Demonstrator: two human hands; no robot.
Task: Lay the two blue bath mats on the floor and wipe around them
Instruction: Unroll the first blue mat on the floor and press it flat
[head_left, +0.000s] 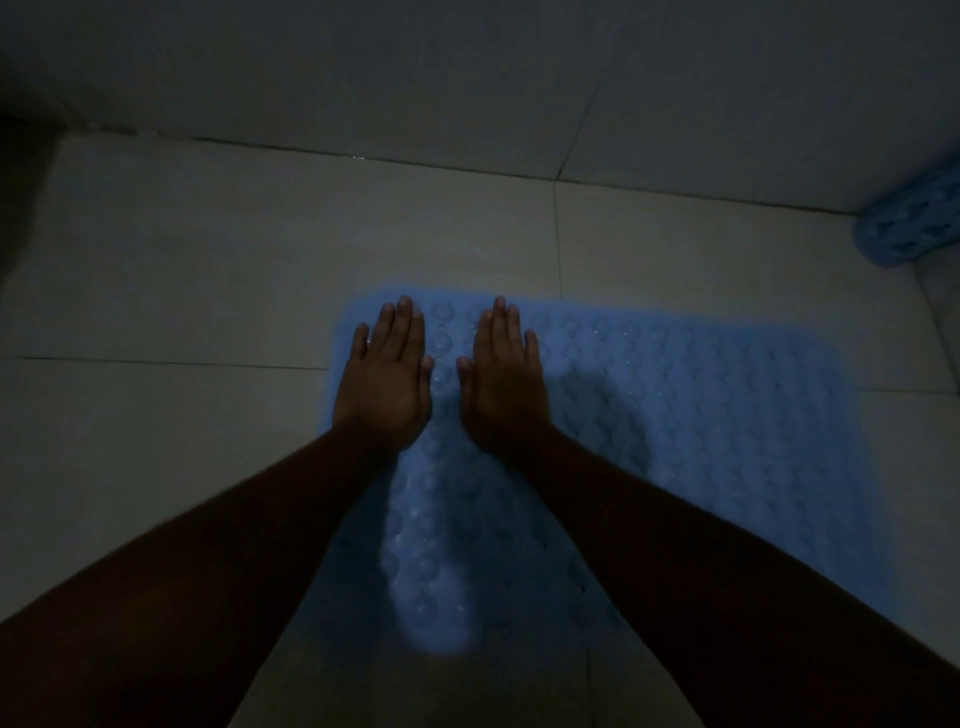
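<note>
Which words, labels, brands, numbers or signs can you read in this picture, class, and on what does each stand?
None can be read.
The blue bath mat laid flat: only rows of round bumps, no print visible.
The second blue mat at the right edge: a similar round pattern, no print visible.
The floor tiles and the wall: plain, unmarked.
The picture is dim, so any small moulded mark would be lost.

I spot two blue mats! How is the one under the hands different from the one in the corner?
The near mat lies flat and spread out; the corner mat looks curled up. The left hand and right hand press the near mat; nothing touches the corner mat. Both are blue with round bumps.
</note>
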